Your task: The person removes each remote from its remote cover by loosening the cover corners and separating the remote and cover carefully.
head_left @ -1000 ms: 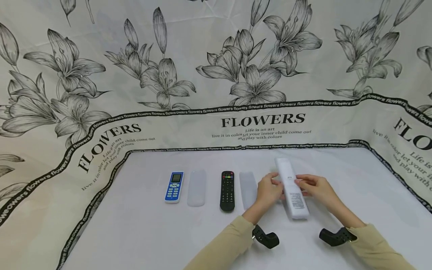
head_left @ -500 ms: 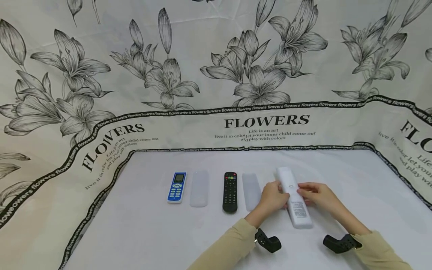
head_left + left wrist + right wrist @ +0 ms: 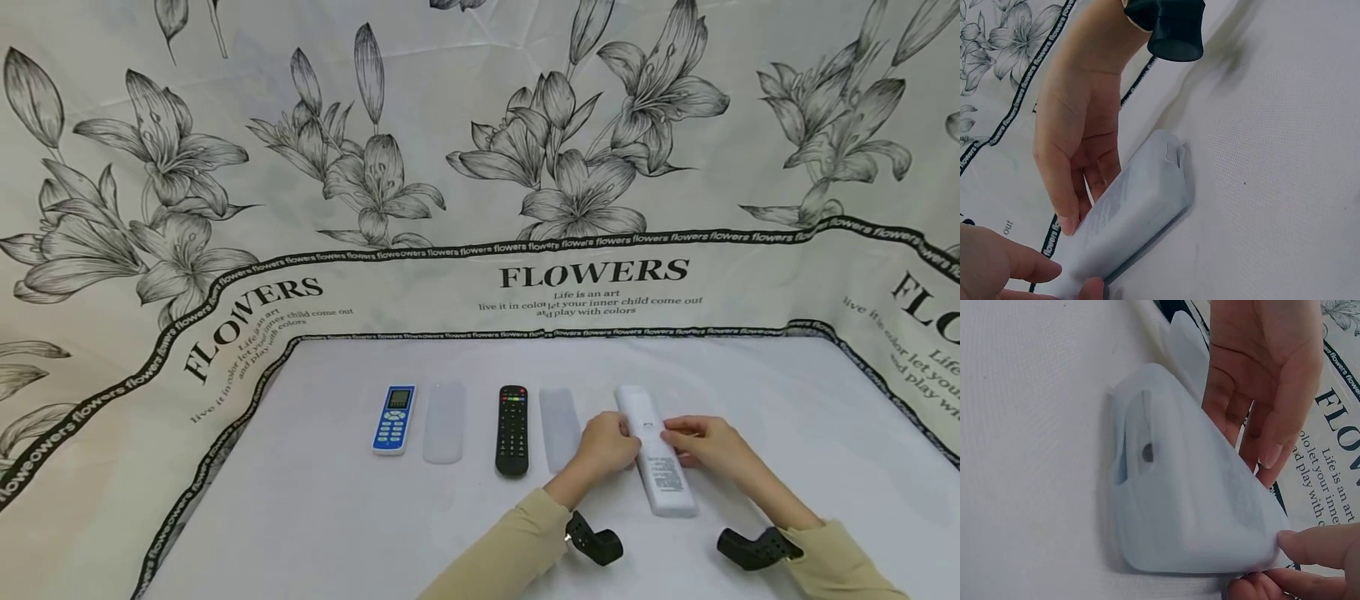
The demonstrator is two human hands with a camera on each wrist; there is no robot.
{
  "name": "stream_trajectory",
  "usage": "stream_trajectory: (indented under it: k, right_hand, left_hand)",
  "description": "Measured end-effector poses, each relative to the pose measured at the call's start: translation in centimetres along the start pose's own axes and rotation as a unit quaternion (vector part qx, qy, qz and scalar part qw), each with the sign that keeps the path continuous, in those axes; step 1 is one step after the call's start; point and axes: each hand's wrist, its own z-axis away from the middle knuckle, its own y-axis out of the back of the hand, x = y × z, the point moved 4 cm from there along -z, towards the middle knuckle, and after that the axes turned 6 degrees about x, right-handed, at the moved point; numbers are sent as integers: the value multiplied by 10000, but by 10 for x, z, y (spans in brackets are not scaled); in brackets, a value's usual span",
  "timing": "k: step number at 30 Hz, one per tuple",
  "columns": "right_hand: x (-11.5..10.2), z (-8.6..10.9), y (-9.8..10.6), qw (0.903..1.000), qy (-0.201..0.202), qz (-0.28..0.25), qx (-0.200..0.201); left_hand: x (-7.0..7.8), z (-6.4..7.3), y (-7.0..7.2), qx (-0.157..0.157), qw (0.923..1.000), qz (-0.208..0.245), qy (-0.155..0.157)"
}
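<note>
A white remote control (image 3: 651, 442) in a translucent sleeve lies back side up, low over the table, its printed label facing up. My left hand (image 3: 606, 446) holds its left edge, with the thumb (image 3: 1044, 265) and a finger on either side of that edge. On the opposite edge, my right hand (image 3: 711, 443) pinches it between thumb (image 3: 1300, 544) and fingers. A slot with a dark round spot inside shows in the sleeve's near end (image 3: 1147, 444).
Left of my hands a translucent flat sleeve (image 3: 558, 425) lies beside a black remote (image 3: 512, 437). Farther left are another translucent sleeve (image 3: 444, 423) and a blue and white remote (image 3: 393, 419). Flower-printed fabric (image 3: 585, 287) stands behind the white tabletop (image 3: 322, 517).
Both hands have brought the white remote down and nearer to me. My left fingers have shifted along its edge. The other remotes and sleeves stay put.
</note>
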Motion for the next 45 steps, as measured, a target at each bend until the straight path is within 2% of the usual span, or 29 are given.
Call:
stream_trajectory:
  k: [5,11,18,26,31,38,45]
  right_hand:
    - [0,-1,3,9997,29,143,-172]
    - [-2,-4,17,9987,193,431,-196]
    - [-10,-22,29,9979,306,549,-136]
    - [-17,-44,26,9981,218,508,-268]
    - [-16,-51,18,9990,98,328,-303]
    - [-19,-59,8,9993,-5,309,-218]
    - [-22,-58,5,9998,52,197,-19]
  left_hand:
    - [-1,-4,1,93,9999,-96,8]
    - [0,-14,3,55,9998,117,138]
    - [4,-32,8,145,9994,299,121]
    - [5,-49,7,274,9992,-244,145]
    - [-2,-54,4,301,9988,-268,266]
    - [-5,-57,2,372,9983,-432,143]
    - [-4,-53,1,424,9980,-454,77]
